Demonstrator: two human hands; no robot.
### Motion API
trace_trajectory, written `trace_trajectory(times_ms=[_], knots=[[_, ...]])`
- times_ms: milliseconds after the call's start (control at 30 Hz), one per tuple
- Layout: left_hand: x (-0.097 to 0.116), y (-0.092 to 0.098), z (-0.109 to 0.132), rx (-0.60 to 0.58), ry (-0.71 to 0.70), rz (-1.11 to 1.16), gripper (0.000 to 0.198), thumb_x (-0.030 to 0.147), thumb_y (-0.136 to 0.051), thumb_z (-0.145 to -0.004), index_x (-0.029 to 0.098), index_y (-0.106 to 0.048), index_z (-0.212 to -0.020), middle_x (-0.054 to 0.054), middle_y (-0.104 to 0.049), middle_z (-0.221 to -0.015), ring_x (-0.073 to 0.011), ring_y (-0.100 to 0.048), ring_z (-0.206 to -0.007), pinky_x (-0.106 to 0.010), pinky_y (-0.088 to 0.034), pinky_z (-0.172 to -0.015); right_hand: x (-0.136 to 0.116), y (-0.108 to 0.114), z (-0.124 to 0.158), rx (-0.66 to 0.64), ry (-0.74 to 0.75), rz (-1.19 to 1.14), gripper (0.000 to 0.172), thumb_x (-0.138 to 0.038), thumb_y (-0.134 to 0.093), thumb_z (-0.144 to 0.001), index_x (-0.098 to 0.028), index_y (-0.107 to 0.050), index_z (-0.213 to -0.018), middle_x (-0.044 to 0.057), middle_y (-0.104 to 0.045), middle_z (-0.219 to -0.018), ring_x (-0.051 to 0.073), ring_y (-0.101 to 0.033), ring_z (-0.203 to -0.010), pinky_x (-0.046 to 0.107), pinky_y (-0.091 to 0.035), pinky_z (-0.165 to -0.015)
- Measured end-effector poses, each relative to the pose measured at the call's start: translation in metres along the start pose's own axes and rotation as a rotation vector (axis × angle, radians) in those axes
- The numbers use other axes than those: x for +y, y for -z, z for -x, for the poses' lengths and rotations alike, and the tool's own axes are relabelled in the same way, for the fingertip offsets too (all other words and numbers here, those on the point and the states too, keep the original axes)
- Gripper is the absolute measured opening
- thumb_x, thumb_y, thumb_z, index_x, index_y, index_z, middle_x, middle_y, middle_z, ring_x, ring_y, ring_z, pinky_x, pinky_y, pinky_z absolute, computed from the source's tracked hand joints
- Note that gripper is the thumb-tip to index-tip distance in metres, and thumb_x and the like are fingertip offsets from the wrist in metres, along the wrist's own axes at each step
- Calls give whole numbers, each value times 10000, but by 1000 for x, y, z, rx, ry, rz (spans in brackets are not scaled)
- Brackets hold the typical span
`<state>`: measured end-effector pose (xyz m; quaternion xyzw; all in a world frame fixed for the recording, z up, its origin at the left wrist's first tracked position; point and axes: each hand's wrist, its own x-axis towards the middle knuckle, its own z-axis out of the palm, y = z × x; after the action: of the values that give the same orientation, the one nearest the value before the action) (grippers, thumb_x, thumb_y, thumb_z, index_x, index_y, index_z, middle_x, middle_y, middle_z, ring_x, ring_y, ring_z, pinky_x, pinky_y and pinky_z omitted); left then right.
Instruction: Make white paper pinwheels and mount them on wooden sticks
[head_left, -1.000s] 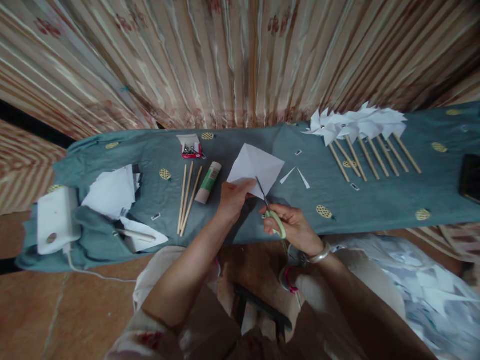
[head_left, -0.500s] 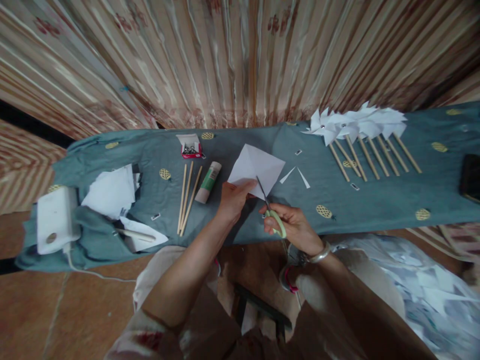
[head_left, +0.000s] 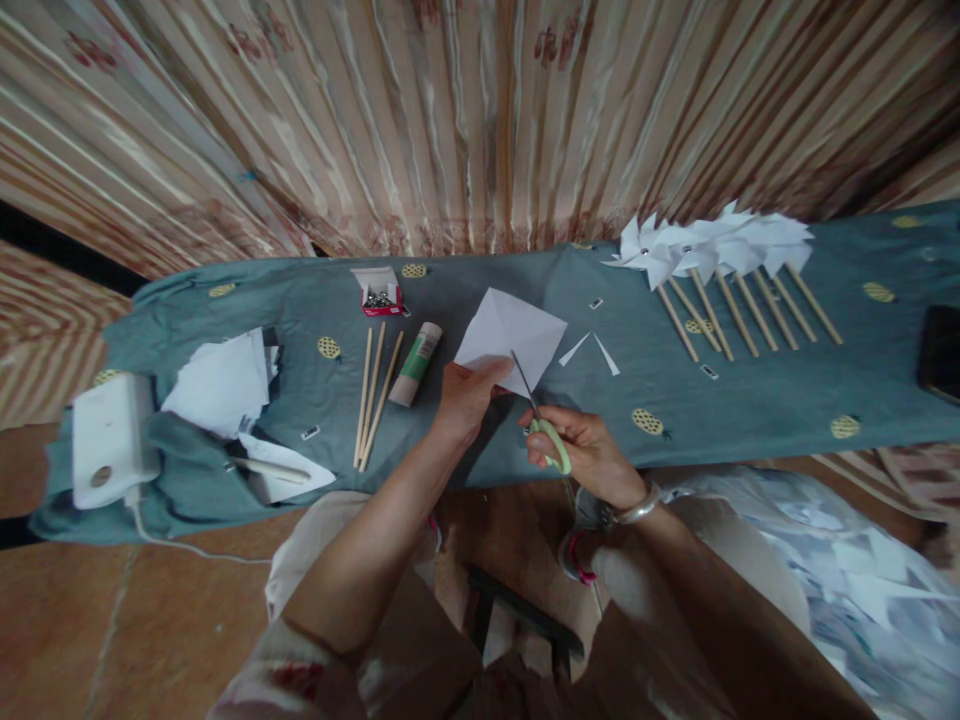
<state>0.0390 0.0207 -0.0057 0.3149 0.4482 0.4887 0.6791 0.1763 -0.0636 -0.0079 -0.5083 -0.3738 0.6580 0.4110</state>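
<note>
My left hand [head_left: 466, 398] pinches the lower left edge of a square white sheet of paper [head_left: 514, 325], thumb on top. Faint creases meet near the middle of the sheet. In my right hand [head_left: 589, 450] is a pair of scissors [head_left: 551, 445] with light green handles, fingers in the loops. Its dark blades lie at the sheet's lower corner and point toward the centre. Two thin white paper slivers [head_left: 606, 353] rest on the cloth just right of the sheet. A glue stick [head_left: 417, 362] with a green label lies left of it.
Three wooden sticks [head_left: 373, 400] and a small red box of metal pins [head_left: 381, 297] are on the left. Finished paper pinwheels [head_left: 712, 248] line the back right. A paper stack [head_left: 221, 385] and a white device [head_left: 112, 440] stand far left. A plastic bag [head_left: 847, 570] hangs low right.
The sheet's right corner has shifted very slightly left. Both hands and the scissors stay almost where they were.
</note>
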Motion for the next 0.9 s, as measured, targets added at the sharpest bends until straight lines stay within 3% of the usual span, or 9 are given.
trace_trajectory(times_ms=[900], knots=[[-1,1,-1,14,3,-46,156,260,-821,-627,180,-686,-629,-19,-689,-662,-162,-635,-601,-281,-510,-550,-4,-2,0,43,-11,1,392,-468,-885,-575,-197,-685,-775,-48,-627,-547,89,-562,-473,213,-474,-477]])
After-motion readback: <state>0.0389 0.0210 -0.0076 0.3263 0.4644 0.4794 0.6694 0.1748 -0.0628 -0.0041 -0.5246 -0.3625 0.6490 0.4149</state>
